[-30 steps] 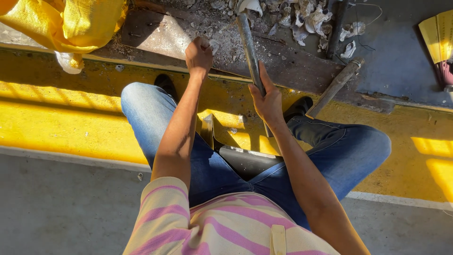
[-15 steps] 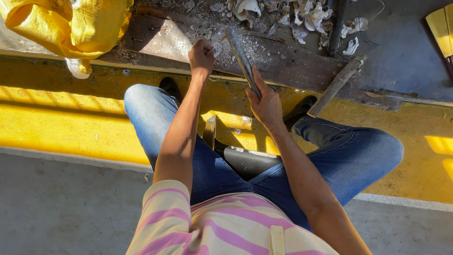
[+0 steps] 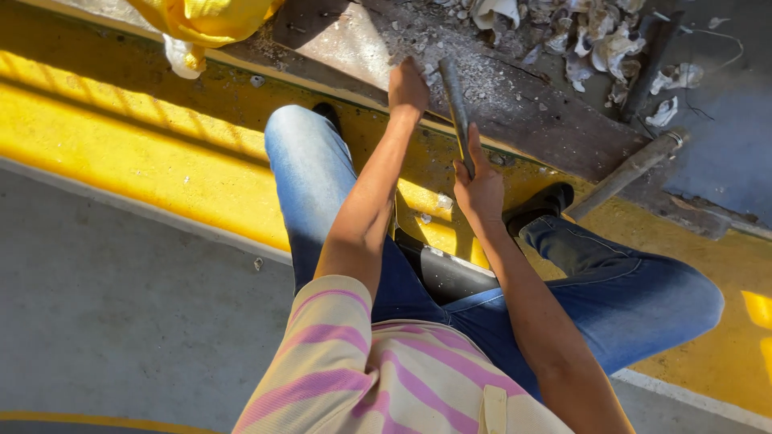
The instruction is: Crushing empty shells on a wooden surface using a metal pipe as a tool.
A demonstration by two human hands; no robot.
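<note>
While left hand (image 3: 408, 84) fists on gritty slab (image 3: 338, 36), right hand (image 3: 480, 186) grip clamps metal bar (image 3: 455, 104).

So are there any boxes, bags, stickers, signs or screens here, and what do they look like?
Crumpled bright yellow plastic bag: top left, on the rubble edge above the yellow painted strip, with a bit of white cloth hanging below it.
Flat black slab with a pale edge: between the person's knees; too unclear to say if it is a screen.
No labels, signs or boxes in view.
</note>
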